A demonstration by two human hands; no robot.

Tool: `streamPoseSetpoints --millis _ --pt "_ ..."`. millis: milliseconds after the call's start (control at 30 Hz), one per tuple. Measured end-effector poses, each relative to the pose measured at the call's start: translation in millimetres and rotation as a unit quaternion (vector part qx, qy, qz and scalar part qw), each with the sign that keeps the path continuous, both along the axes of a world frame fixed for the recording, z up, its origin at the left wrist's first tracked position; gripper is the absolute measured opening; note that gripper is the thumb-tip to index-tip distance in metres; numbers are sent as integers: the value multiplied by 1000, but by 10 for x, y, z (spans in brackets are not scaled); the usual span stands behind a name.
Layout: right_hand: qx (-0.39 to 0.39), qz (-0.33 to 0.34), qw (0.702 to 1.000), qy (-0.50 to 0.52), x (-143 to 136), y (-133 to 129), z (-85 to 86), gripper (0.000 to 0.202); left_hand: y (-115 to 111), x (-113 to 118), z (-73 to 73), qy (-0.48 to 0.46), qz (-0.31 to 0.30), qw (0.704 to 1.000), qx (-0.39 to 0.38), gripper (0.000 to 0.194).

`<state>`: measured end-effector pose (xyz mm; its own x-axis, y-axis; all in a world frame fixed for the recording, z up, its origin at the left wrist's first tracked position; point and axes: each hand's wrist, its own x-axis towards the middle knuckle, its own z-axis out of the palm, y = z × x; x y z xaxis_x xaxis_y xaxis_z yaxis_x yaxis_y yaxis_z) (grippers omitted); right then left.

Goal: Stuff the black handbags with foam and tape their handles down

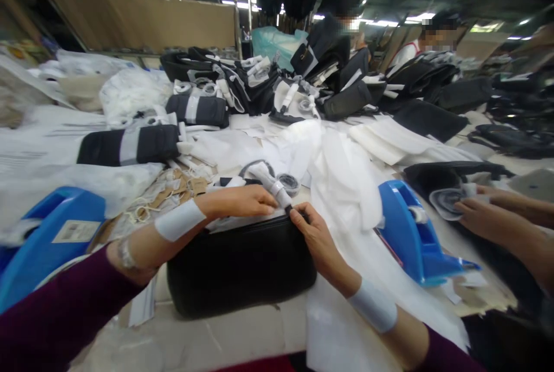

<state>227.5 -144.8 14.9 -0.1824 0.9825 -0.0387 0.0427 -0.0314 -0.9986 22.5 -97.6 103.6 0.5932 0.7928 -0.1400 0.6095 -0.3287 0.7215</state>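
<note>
A black bag (242, 265) lies on the table in front of me, its long top edge facing away. My right hand (314, 233) pinches the dark end of a strap at the bag's upper right corner. The strap's white wrapping (274, 184) runs up and left from there, beside a coil in clear plastic (288, 184). Just left of the wrapped strap, my left hand (246, 201) reaches over the bag's top edge with its fingers close together; what they hold, if anything, is hidden.
Blue tape dispensers (404, 228) stand on both sides. White foam sheets (346, 187) spread to the right of the bag. Wrapped black bags (130, 144) and heaped bags lie further back. At the right edge, another person's hands (489, 210) handle a plastic-wrapped coil.
</note>
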Motion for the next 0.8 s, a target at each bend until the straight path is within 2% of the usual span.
streamPoseSetpoints --millis 33,67,133,167,233,300,400,533,667,800 --pt "-7 -4 1000 -5 10 -3 -1 29 -96 -180 127 -3 36 999 6 29" --pt "-11 -8 1000 -10 19 -4 -3 31 -218 -371 228 -11 98 995 22 36" --pt "-12 -13 1000 -11 31 -6 -10 33 -524 -747 304 -46 256 964 63 45" --pt "-14 -17 1000 -6 33 -7 -13 34 -693 -909 268 -44 319 944 69 50" --pt "-21 -30 999 7 31 -10 -17 42 -1021 -1138 71 -39 371 928 17 60" --pt "-32 -38 999 11 22 -17 -14 50 -1281 -1209 -203 -89 344 932 -65 69" --pt "-42 -27 999 11 6 -29 -1 46 -1472 -1091 -501 -156 323 929 -87 76" --pt "-53 -23 998 13 -7 -41 15 37 -1430 -938 -586 -220 331 914 -81 79" --pt "-56 -11 998 21 -35 -47 15 33 -1341 -961 -682 -208 300 930 -40 59" --pt "-60 -18 998 11 -87 -30 21 32 -1334 -969 -796 -219 310 925 -15 48"
